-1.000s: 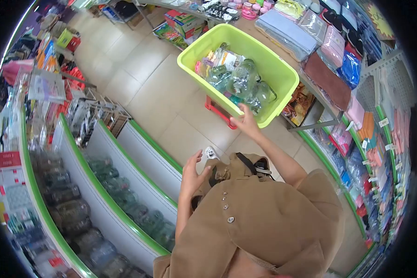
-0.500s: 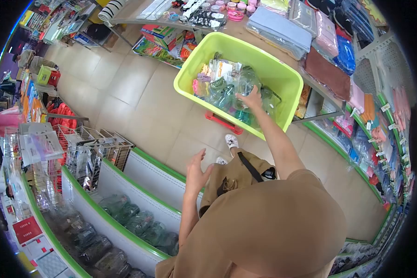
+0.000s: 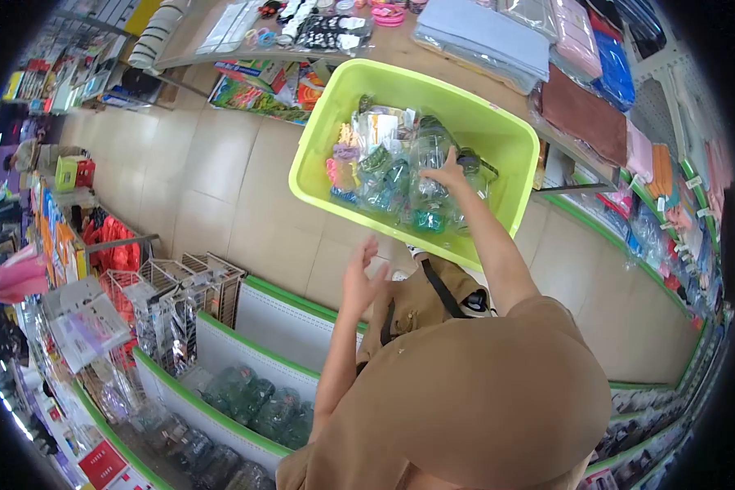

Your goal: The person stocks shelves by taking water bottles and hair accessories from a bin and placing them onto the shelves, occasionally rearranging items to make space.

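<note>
A yellow-green tub (image 3: 318, 175) holds several clear and green plastic-wrapped items (image 3: 388, 184), with pink, purple and yellow pieces and white packets on its left side. My right hand (image 3: 447, 173) reaches into the tub from the near side. Its fingers are wrapped on a clear plastic item (image 3: 429, 155) lying right of the middle. Outside the tub, near its lower left edge, my left hand (image 3: 363, 278) hangs in the air with fingers apart and nothing in it.
Shelves with green edges (image 3: 237, 420) hold clear plastic items (image 3: 257, 400) at the lower left. Behind the tub stands a display table (image 3: 400, 45) with folded packs (image 3: 486, 37). A person (image 3: 33, 155) is at the far left. Wire baskets (image 3: 192, 298) stand left.
The tub's near edge has come closer to my body and now covers the red handle seen before. My left hand has moved up toward the tub. My right hand stays on the clear item.
</note>
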`<state>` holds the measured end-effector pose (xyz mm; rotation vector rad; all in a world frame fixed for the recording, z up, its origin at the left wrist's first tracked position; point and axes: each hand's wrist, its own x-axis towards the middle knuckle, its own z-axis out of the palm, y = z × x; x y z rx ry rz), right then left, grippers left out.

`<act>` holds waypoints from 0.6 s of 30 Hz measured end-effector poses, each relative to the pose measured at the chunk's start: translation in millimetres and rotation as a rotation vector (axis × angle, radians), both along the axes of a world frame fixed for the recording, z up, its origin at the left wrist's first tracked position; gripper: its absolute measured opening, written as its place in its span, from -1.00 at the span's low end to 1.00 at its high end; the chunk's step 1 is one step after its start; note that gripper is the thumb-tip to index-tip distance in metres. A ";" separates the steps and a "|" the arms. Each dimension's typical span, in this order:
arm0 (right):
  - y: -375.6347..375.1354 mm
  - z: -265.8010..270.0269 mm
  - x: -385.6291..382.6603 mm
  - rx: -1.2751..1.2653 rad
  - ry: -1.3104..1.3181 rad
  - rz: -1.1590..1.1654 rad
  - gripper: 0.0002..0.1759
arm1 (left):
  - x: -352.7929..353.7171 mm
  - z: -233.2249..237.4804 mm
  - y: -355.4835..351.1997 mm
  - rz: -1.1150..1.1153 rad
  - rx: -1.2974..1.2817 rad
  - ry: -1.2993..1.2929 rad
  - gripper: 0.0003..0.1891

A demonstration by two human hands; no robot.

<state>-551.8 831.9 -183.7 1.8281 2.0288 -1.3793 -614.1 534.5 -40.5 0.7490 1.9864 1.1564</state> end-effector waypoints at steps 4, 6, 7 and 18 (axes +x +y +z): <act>-1.8 0.0 28.0 -0.178 0.406 -0.192 0.37 | -25.1 -36.9 56.2 0.136 0.090 -0.324 -0.31; -5.2 28.2 44.1 -0.461 0.665 -0.324 0.25 | -30.3 -48.9 79.9 0.143 0.069 -0.373 -0.29; -10.6 58.4 52.3 -0.604 0.862 -0.339 0.17 | -31.2 -52.2 89.3 0.175 0.050 -0.415 -0.27; -60.2 119.1 94.4 -1.026 1.212 -0.122 0.22 | -12.4 -18.9 107.5 0.047 0.412 -1.090 -0.21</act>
